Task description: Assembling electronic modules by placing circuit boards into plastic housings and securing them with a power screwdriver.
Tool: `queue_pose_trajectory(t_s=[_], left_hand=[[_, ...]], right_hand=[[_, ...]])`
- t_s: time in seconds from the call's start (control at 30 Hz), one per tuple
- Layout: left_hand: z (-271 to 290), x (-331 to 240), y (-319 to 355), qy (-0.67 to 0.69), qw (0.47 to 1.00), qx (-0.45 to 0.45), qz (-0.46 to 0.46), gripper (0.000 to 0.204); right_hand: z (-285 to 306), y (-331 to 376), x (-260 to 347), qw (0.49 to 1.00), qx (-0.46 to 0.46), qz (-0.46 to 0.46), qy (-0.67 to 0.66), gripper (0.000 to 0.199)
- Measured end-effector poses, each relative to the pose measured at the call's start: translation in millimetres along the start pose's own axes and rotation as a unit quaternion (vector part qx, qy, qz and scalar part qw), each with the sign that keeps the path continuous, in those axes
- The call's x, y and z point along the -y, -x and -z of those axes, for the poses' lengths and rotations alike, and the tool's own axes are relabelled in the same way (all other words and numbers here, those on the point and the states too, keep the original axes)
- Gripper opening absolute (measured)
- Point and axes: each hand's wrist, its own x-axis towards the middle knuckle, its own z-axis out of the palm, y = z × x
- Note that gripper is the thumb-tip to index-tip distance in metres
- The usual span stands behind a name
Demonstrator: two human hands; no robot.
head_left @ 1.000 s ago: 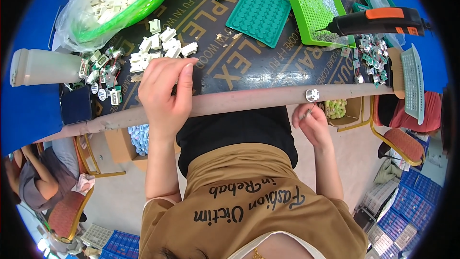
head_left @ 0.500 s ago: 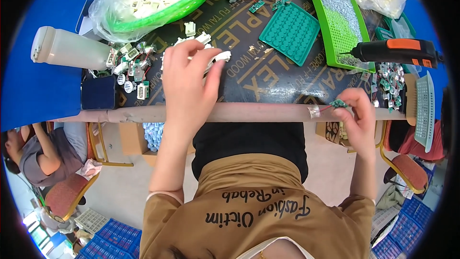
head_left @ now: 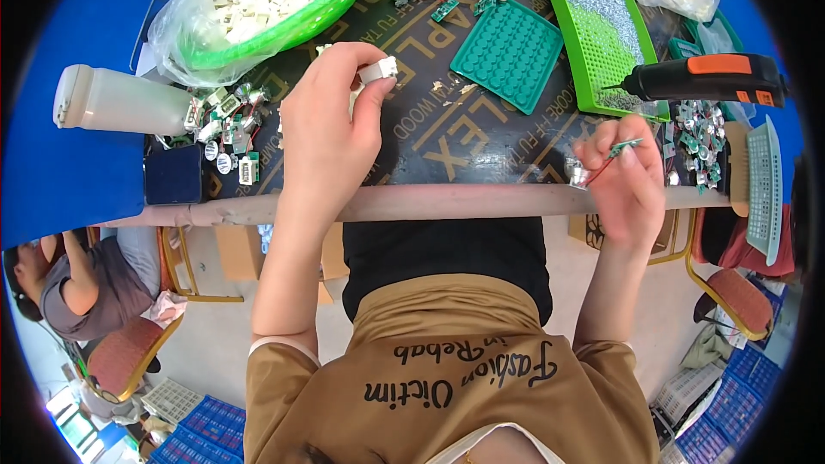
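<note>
My left hand [head_left: 328,125] is above the left middle of the table, pinching a small white plastic housing [head_left: 379,70] between thumb and fingers. Behind that hand, other white housings are mostly hidden. Near the table's front edge on the right, my right hand [head_left: 632,185] grips a small green circuit board [head_left: 626,145] between thumb and fingertips. Red wires run from the board to a silver reflector cup [head_left: 577,174], which hangs beside the fingers.
A green basket [head_left: 344,13] of white housings stands at the back left. A teal tray [head_left: 509,53], a lime-green tray [head_left: 584,69] of small metal parts and an orange-and-black electric screwdriver [head_left: 709,82] lie right. At left are a white bottle [head_left: 120,99] and assembled pieces [head_left: 232,120].
My left hand has closed on a white housing and lifted it from the pile. My right hand has moved slightly up and left, turning the board and its reflector cup.
</note>
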Motion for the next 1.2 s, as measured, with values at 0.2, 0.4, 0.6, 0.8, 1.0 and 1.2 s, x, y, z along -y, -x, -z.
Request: queue_pose_trajectory(t_s=[0.2, 0.4, 0.6, 0.8, 1.0, 1.2], left_hand=[[-18.0, -15.4, 20.5, 0.195, 0.970, 0.139, 0.038, 0.013], [-41.3, -23.2, 29.1, 0.190, 0.958, 0.204, 0.070, 0.012], [-44.0, -26.3, 26.2, 0.080, 0.981, 0.158, -0.080, 0.015], [-43.8, -26.5, 31.4, 0.060, 0.981, 0.129, -0.136, 0.018], [-43.7, -23.9, 30.5, 0.064, 0.976, 0.172, -0.120, 0.015], [-48.1, -21.0, 27.4, 0.048, 0.978, 0.186, -0.076, 0.013]], right_hand=[[-10.9, -1.5, -4.3, 0.995, -0.027, -0.039, 0.090, 0.013], [-3.3, 0.6, 2.9, 0.972, -0.045, -0.063, 0.221, 0.011], [3.1, 8.9, 5.8, 0.958, -0.079, -0.061, 0.270, 0.014], [1.8, 9.9, 7.5, 0.915, -0.075, -0.014, 0.396, 0.012], [6.7, 9.6, 19.1, 0.918, -0.119, -0.062, 0.373, 0.017], [4.2, 5.8, 11.9, 0.866, -0.047, -0.067, 0.494, 0.018]])
